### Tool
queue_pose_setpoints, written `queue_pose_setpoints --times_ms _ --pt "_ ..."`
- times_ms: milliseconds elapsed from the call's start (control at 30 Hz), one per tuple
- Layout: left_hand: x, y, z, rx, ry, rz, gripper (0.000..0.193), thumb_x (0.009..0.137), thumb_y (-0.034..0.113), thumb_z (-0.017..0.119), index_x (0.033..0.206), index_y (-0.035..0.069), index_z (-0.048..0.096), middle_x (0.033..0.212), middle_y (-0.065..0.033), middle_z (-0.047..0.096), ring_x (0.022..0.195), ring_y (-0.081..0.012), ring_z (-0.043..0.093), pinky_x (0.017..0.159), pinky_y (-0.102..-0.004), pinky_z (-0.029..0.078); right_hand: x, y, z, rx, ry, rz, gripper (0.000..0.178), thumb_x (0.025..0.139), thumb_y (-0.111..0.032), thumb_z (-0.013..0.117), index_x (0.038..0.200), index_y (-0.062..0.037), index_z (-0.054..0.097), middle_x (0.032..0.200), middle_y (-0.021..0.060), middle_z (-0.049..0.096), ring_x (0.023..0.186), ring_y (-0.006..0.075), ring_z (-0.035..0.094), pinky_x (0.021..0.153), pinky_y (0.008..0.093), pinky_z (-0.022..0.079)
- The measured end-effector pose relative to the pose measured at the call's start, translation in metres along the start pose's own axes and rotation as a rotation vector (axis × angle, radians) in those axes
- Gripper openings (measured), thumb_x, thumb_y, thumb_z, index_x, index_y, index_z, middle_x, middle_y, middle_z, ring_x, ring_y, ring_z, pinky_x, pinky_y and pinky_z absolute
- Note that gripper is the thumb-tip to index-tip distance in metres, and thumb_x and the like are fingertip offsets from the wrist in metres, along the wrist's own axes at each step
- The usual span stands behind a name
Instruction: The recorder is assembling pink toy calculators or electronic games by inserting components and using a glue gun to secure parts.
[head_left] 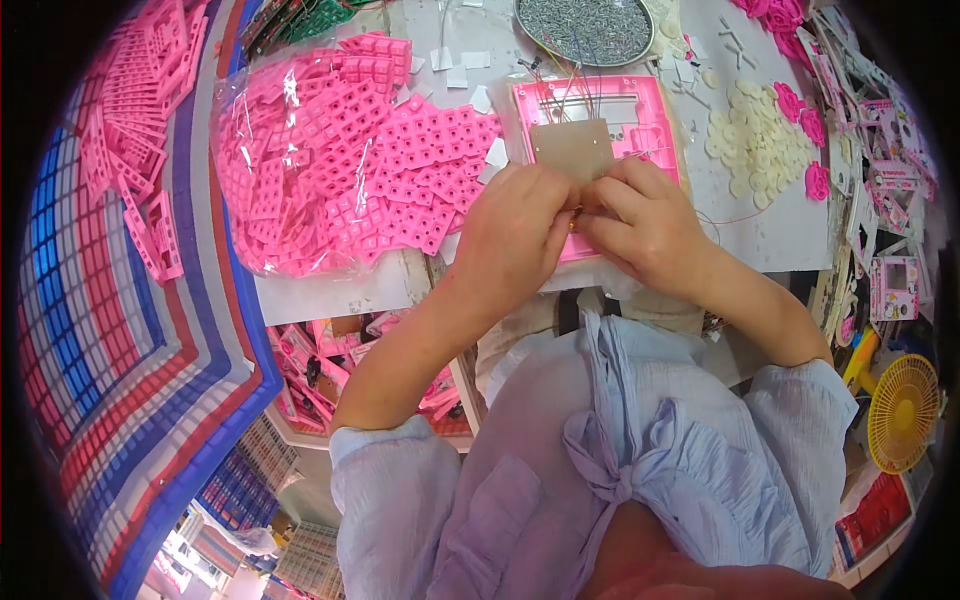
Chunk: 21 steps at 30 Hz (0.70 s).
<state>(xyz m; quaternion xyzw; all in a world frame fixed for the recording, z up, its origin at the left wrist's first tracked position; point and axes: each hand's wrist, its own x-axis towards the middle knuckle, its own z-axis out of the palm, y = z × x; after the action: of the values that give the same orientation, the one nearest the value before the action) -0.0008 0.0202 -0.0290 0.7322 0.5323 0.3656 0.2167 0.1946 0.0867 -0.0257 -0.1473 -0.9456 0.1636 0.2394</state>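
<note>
A pink plastic casing (660, 120) lies in front of me on the worktable, with a brownish-grey flat board (572, 147) on it. Thin wires (580, 90) rise from the board's far edge. My left hand (517, 222) and my right hand (645, 225) meet at the near edge of the board. Both are closed, fingertips pinched together over a tiny coppery part, too small and covered to name. A thin red wire (735, 221) runs out beside my right hand.
Left of the casing, a clear bag spills pink button pads (300, 170). A round metal tray (590, 28) of small screws stands behind. Cream discs (760, 140) and pink rosette-shaped pieces (818, 182) lie right. A yellow fan (903, 412) is at lower right; striped sheeting (215, 330) borders the left.
</note>
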Motion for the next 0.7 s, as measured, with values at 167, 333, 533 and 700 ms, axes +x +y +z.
queue_pose_setpoints --times_ms 167,333,533,700 --pt "-0.002 0.001 0.003 0.019 0.014 -0.023 0.027 0.078 -0.003 0.07 0.101 0.004 0.057 0.084 -0.0105 0.06 0.078 -0.0303 0.059 0.069 -0.0399 0.047 0.003 -0.003 -0.001 -0.039 -0.026 0.008 0.017 0.068 -0.017 0.068 0.08 -0.0053 0.069 0.09 0.0035 0.059 0.093 0.0241 0.056 0.073 0.0367 0.046" --pt "0.016 0.007 -0.012 -0.2 0.124 -0.554 0.035 0.075 0.002 0.075 0.106 0.003 0.058 0.086 -0.0074 0.059 0.079 -0.0227 0.057 0.071 -0.0375 0.045 -0.004 -0.019 -0.017 -0.06 -0.199 0.084 0.036 0.068 -0.01 0.068 0.104 -0.0066 0.071 0.099 0.004 0.061 0.097 0.0253 0.055 0.079 0.0381 0.046" --pt "-0.035 0.009 -0.022 0.152 0.08 -0.161 0.022 0.079 0.004 0.074 0.096 0.003 0.062 0.092 -0.0075 0.057 0.085 -0.0216 0.055 0.074 -0.0361 0.044 -0.007 -0.014 -0.025 -0.011 -0.191 0.099 0.038 0.073 -0.013 0.067 0.111 -0.0097 0.069 0.095 0.0023 0.059 0.093 0.0235 0.055 0.077 0.0373 0.045" --pt "-0.045 0.011 -0.03 -0.117 -0.054 -0.254 0.01 0.085 0.005 0.071 0.082 0.0 0.062 0.093 -0.0065 0.06 0.083 -0.0181 0.056 0.073 -0.0336 0.045 -0.004 -0.011 -0.016 -0.098 -0.177 0.107 0.042 0.076 -0.014 0.068 0.118 -0.0101 0.068 0.095 0.0023 0.06 0.091 0.0225 0.055 0.077 0.0367 0.045"
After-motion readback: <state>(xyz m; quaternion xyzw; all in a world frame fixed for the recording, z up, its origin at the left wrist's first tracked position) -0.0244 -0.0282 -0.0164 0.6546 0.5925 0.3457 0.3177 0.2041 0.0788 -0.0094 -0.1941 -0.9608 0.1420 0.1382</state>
